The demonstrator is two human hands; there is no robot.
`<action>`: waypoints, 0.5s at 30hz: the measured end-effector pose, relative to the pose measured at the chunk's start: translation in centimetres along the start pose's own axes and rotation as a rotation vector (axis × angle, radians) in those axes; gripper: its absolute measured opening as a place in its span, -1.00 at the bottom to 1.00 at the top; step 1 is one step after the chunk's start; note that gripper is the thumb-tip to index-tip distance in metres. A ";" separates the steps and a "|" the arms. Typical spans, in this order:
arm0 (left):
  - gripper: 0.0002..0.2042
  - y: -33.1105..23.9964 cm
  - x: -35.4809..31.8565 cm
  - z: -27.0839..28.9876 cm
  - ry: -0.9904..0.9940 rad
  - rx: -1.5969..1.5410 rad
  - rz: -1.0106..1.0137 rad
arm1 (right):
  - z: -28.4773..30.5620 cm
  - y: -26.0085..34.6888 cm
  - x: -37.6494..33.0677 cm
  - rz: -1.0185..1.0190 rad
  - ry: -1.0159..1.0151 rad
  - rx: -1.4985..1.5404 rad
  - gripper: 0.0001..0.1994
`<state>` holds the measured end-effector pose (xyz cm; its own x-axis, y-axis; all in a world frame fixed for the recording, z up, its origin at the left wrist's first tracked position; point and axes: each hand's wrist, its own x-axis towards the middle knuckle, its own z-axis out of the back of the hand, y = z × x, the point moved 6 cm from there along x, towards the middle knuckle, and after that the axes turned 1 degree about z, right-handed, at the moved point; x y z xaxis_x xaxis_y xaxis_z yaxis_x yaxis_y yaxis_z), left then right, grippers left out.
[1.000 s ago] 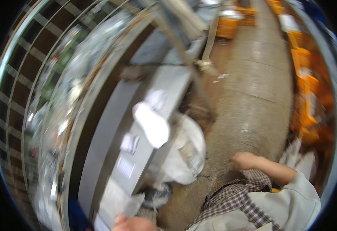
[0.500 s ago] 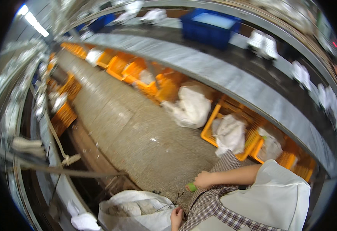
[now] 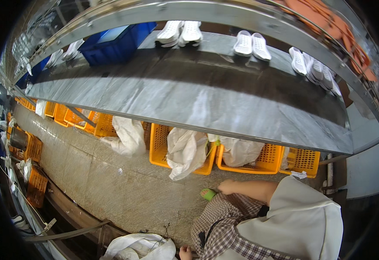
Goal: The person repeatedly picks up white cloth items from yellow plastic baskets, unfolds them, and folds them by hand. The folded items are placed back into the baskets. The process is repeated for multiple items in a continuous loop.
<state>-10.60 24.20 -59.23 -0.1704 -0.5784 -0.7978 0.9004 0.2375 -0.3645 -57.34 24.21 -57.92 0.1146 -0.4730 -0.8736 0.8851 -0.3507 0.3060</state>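
My right hand (image 3: pixel 227 187) hangs beside the brown checked cloth (image 3: pixel 217 212) over my legs, its fingers curled in with nothing seen in them. Just left of it is a green slipper (image 3: pixel 208 194) on my foot. At the lower edge, only part of my left hand (image 3: pixel 185 252) shows. Its fingers are mostly cut off, so what they do is not clear. Close to that hand lies a white woven sack (image 3: pixel 142 246) with its mouth open. Thin dark strands (image 3: pixel 167 230) stick up by the sack's rim.
A long grey marble-look shelf (image 3: pixel 189 102) spans the far side. On it are white shoe soles (image 3: pixel 243 43) in pairs and a blue crate (image 3: pixel 108 47). Orange crates (image 3: pixel 158 147) with white sacks (image 3: pixel 186 151) line the floor beneath. A metal rack (image 3: pixel 68 234) stands at left.
My view has swung to the right, so the shelf and crates have shifted left and lie more level. My left hand has slipped further out at the lower edge.
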 end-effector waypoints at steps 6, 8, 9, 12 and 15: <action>-0.77 -13.1 -6.3 -4.4 -0.032 -0.048 -0.237 | -14.0 -15.9 -8.3 -0.414 -0.058 0.419 -0.66; -0.83 -12.7 -6.8 -7.3 0.022 -0.096 -0.216 | -19.0 -18.9 -11.2 -0.416 -0.134 0.518 -0.67; -0.81 -12.0 -7.2 -8.6 0.010 -0.055 -0.269 | -21.3 -19.7 -12.5 -0.427 -0.190 0.541 -0.67; -0.79 -5.5 -7.6 -13.2 0.088 0.257 -0.037 | -27.8 -22.0 -17.2 -0.486 -0.230 0.516 -0.66; -0.66 1.7 -12.4 -17.2 0.073 0.305 -0.178 | -32.6 -22.1 -20.4 -0.483 -0.099 0.376 -0.64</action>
<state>-13.79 45.17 -58.23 -0.3536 -0.5297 -0.7709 0.9302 -0.1121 -0.3496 -64.49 67.98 -59.23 -0.3176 -0.2560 -0.9130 0.6049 -0.7962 0.0128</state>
